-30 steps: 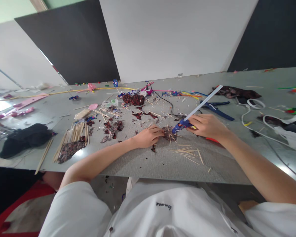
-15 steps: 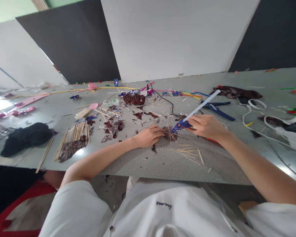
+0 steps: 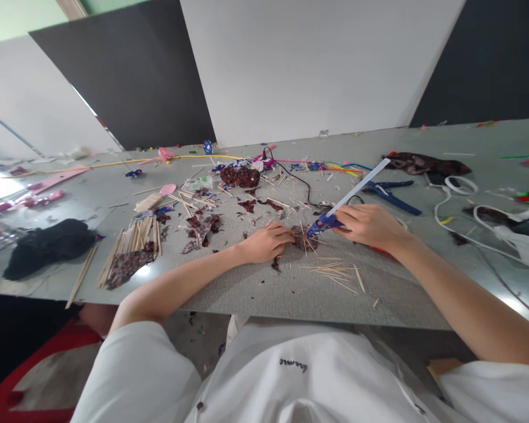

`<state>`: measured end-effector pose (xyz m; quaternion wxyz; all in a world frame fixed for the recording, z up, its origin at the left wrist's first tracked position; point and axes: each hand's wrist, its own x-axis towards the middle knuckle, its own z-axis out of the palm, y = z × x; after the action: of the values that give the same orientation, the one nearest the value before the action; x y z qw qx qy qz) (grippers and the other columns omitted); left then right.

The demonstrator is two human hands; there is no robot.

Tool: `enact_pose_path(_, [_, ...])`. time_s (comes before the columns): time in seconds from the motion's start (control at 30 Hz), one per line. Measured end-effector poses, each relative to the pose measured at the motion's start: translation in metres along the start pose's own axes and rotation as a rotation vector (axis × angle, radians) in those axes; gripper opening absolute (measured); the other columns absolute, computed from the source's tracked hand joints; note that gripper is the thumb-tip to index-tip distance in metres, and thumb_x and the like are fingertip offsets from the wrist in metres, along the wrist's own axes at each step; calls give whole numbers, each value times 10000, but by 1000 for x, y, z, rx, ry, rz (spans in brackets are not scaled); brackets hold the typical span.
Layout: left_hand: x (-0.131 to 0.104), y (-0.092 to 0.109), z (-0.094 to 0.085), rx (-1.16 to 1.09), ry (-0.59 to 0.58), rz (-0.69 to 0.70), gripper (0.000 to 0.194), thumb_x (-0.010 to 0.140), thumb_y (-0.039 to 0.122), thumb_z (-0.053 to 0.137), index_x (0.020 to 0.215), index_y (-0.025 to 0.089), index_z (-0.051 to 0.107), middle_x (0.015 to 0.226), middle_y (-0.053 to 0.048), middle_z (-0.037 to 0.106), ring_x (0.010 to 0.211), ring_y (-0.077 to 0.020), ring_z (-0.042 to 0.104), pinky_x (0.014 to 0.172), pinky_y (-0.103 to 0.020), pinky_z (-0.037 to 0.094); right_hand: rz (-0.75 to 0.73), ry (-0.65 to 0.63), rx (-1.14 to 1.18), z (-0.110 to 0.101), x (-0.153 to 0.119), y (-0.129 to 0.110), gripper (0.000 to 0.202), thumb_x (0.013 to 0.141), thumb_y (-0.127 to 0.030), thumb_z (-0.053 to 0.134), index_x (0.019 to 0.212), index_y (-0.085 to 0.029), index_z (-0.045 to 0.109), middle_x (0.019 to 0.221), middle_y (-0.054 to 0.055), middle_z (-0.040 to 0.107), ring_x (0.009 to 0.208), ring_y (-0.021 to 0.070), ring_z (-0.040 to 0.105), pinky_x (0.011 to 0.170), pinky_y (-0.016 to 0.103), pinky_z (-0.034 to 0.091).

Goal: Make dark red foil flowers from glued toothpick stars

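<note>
My right hand (image 3: 364, 224) is closed around a blue hot glue gun (image 3: 321, 225), whose long whitish glue stick (image 3: 361, 187) juts up and to the right. The gun's nozzle points down at a small piece of dark patterned fabric (image 3: 300, 239) with thin wooden sticks crossing on it. At the left edge of that fabric, my left hand (image 3: 268, 242) rests low on the table with its fingertips closed on the piece. A few loose wooden sticks (image 3: 335, 270) lie just in front of it. The gun's handle and trigger are mostly hidden by my fingers.
Blue-handled pliers (image 3: 392, 197) and a white cable (image 3: 438, 211) lie to the right. Leftward are a fabric pouch of sticks (image 3: 130, 267) and a black cloth (image 3: 48, 249). Fabric scraps (image 3: 203, 228) and a dark red patterned bundle (image 3: 240, 176) are farther back. A black cord (image 3: 297, 183) runs behind my hands.
</note>
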<state>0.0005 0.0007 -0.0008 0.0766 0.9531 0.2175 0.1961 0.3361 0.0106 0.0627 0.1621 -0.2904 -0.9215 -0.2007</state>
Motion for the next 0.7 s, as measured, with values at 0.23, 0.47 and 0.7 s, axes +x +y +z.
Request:
enact_pose_path(0.23, [0,0,0,-5,-2,-3,383,1008,119,482,1309,202,704,1384,-124,677,1280,-270,574,1144,-481,492,11,-7,-2,-2,1,-1,199,1025,-305,554,965,-208,717,948,98,764,782,240,697,672,354,443])
enact_pose_path(0.47, [0,-1,1,-11,15,-3,369,1015,121,485,1300,207,703,1373,-109,685,1278,-258,577,1152,-460,487,2,-12,10,-1,0,0,193,1025,-294,553,972,-208,717,941,92,764,798,251,701,683,364,459])
enact_pose_path(0.7, [-1,-1,1,-13,12,-2,358,1026,127,471,1291,200,701,1372,-105,685,1262,-254,579,1148,-457,485,-6,-16,6,0,0,0,199,1024,-280,539,987,-210,721,956,95,767,808,251,701,694,369,470])
